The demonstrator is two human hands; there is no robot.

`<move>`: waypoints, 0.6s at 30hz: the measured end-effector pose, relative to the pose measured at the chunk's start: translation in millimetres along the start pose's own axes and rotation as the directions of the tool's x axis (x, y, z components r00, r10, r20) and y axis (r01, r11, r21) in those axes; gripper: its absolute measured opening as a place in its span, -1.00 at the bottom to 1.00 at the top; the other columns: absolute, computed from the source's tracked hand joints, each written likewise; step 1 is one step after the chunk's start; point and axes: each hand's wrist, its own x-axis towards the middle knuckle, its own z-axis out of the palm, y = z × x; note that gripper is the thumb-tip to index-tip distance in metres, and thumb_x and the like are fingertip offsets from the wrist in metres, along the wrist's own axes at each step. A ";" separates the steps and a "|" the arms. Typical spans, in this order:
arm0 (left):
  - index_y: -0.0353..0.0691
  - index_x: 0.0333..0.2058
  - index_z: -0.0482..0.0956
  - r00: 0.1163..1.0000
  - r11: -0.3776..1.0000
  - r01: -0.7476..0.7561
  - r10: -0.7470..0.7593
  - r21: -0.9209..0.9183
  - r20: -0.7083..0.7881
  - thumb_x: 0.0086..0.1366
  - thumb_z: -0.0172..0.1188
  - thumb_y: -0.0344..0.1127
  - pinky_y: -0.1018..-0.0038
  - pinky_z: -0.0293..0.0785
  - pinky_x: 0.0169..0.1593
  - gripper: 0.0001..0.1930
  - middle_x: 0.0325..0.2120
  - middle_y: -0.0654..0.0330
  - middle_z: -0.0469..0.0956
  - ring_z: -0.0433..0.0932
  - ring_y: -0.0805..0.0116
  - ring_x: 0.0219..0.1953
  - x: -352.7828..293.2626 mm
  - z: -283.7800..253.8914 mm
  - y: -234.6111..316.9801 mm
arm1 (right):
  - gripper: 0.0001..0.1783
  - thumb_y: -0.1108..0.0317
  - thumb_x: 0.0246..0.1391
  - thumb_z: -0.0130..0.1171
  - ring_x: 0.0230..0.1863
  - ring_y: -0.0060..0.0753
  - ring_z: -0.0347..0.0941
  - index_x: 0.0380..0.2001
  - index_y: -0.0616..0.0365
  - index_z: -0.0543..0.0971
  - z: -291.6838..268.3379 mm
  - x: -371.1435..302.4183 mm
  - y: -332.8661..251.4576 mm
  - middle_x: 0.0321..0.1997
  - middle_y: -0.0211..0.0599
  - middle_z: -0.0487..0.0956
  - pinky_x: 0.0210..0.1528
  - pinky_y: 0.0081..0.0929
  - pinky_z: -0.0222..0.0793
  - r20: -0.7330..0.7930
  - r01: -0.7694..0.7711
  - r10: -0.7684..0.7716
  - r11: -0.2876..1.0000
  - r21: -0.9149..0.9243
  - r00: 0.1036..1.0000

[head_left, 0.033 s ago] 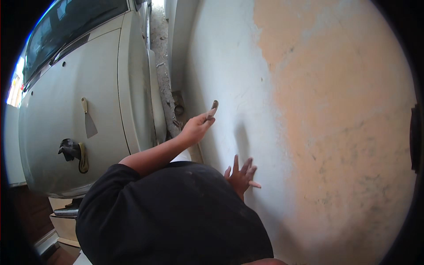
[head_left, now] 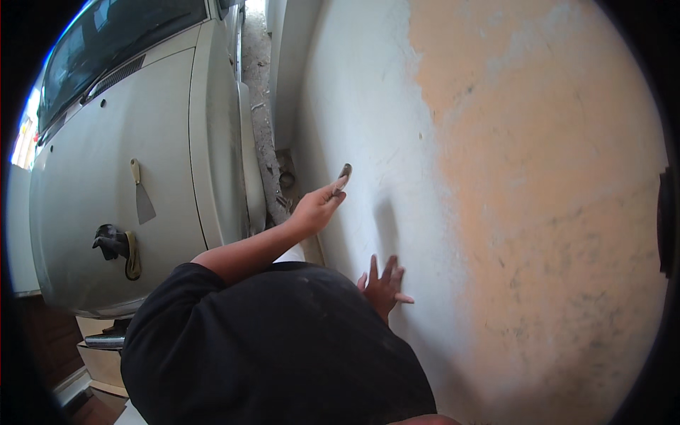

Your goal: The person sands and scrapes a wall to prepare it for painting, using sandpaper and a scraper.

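Observation:
My left hand (head_left: 316, 210) is closed around a slim hand tool (head_left: 345, 173) with a dark, rounded end pointing up and away. The tool's other end is hidden by the fingers, so its exact kind cannot be made out. It is held close to a wall (head_left: 368, 92), pale white on this side and peach-orange farther right. Lower down, my right hand (head_left: 382, 289) has its fingers spread against the white part of the wall, holding nothing. A soft shadow lies on the wall just above it.
To the left stands a pale car (head_left: 78, 184). On its hood lie a putty knife (head_left: 144, 202) with a light handle and a dark bundle (head_left: 110, 241) beside a yellowish looped strap or cloth (head_left: 133, 258). A narrow, debris-strewn strip of ground (head_left: 258, 92) runs between car and wall.
My right hand has shifted slightly left on the wall, fingers still spread. My left hand keeps its hold on the tool and has barely moved.

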 end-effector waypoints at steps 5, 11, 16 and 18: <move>-0.22 0.27 0.12 0.966 0.944 -0.258 0.244 0.206 0.088 0.35 -0.03 -0.39 0.41 0.03 0.30 -0.48 0.23 -0.06 0.19 0.09 0.18 0.33 50.3 3.7 34.7 | -0.58 0.04 0.04 0.01 0.31 -0.10 0.17 0.00 -0.24 0.48 33.9 -14.5 -6.5 0.33 -0.20 0.21 0.03 0.73 -0.19 0.066 0.258 -0.257 0.966 -0.021 0.964; -0.21 0.30 0.00 0.837 0.820 -0.525 0.545 0.226 -0.033 0.22 -0.06 -0.52 0.14 -0.30 0.38 -0.34 0.32 -0.06 -0.05 -0.18 0.07 0.39 191.7 -8.2 73.5 | -0.59 -0.01 0.15 -0.15 0.39 -0.19 0.05 0.03 -0.27 0.44 4.6 -6.0 -15.3 0.32 -0.38 0.23 -0.08 0.87 -0.42 0.299 0.017 -0.135 0.930 0.367 0.945; -0.08 0.27 0.14 0.856 0.878 -0.473 0.476 0.065 -0.201 0.38 -0.19 -0.29 0.00 -0.34 0.35 -0.52 0.30 0.08 0.08 0.00 0.08 0.34 285.6 -55.1 123.0 | -0.72 0.16 0.06 0.06 0.19 -0.21 0.34 -0.15 -0.08 0.54 -25.6 -4.6 -18.5 0.07 -0.47 0.49 0.10 0.21 0.19 0.281 -0.273 0.104 0.688 0.672 0.954; -0.21 0.26 0.14 0.760 0.778 -0.581 0.624 0.241 -0.181 0.31 -0.08 -0.36 -0.06 -0.32 0.34 -0.48 0.27 -0.05 0.10 -0.02 0.03 0.35 270.4 -26.9 71.7 | -0.80 0.24 0.02 0.14 0.05 -0.17 0.43 -0.25 -0.06 0.55 -41.3 2.9 -17.2 -0.08 -0.44 0.56 0.03 -0.18 0.31 0.037 -0.132 0.140 0.760 0.636 0.989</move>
